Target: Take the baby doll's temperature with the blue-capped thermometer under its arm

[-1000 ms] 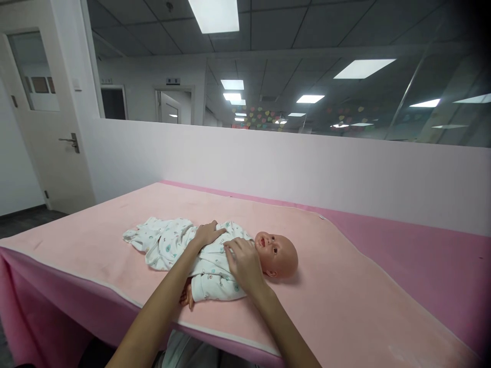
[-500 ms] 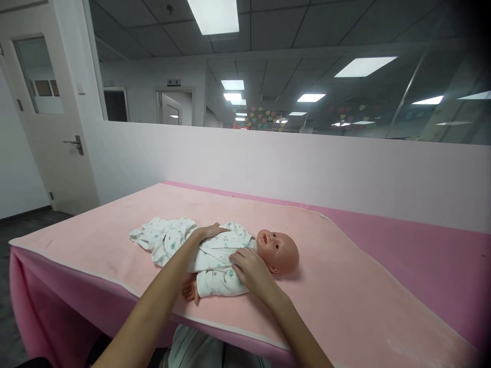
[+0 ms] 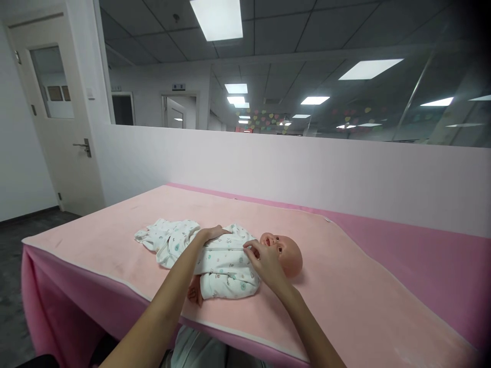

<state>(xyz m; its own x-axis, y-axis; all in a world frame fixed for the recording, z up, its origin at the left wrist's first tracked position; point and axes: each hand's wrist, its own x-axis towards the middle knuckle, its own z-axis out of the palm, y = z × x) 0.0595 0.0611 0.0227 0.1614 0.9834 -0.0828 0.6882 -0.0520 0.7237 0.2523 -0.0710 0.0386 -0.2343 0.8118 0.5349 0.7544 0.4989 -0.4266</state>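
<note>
A bald baby doll (image 3: 290,255) lies on its back, its head to the right, dressed in a white patterned outfit (image 3: 226,260). My left hand (image 3: 215,233) lies flat on the far side of the doll's middle, fingers stretched out. At the collar, by the doll's chin, my right hand (image 3: 263,258) has thumb and fingertips together on the edge of the cloth. The doll's near arm rests along its side, with its small brown hand (image 3: 195,291) showing beyond the cuff. Loose cloth covers the legs at the left.
A light pink pad (image 3: 345,296) lies over a darker pink cover (image 3: 422,255) on the table. Behind it stands a low white wall (image 3: 287,168) with glass above. A closed door (image 3: 57,117) is at the far left.
My right hand has moved up from the doll's chest to the collar, and its fingers have come together. The front of the outfit lies smoother over the chest. The view has shifted slightly.
</note>
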